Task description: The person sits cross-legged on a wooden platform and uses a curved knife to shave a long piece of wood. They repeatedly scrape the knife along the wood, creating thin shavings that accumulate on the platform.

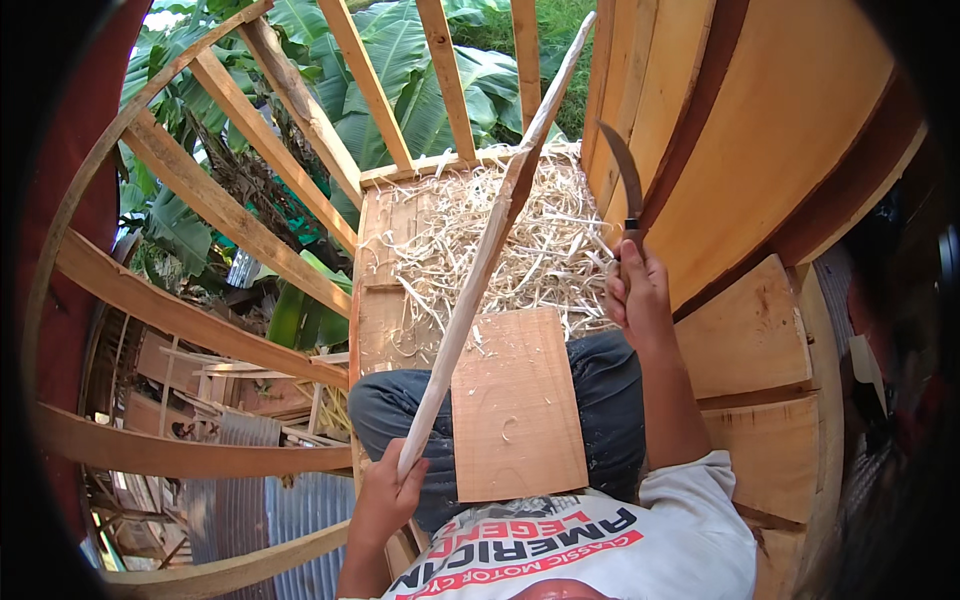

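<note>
The left hand (385, 500) grips the near end of a long pale stick (480, 270), whose axis runs up and away over the lap board (515, 410); the right hand (635, 290), clenched on a curved knife (622, 170), hangs just right of its middle, seemingly clear.

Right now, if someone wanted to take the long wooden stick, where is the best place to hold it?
Probably the bare middle of the long wooden stick, from its left side. The left hand already grips the lower end, and the right hand holds a curved knife up on the right.
</note>
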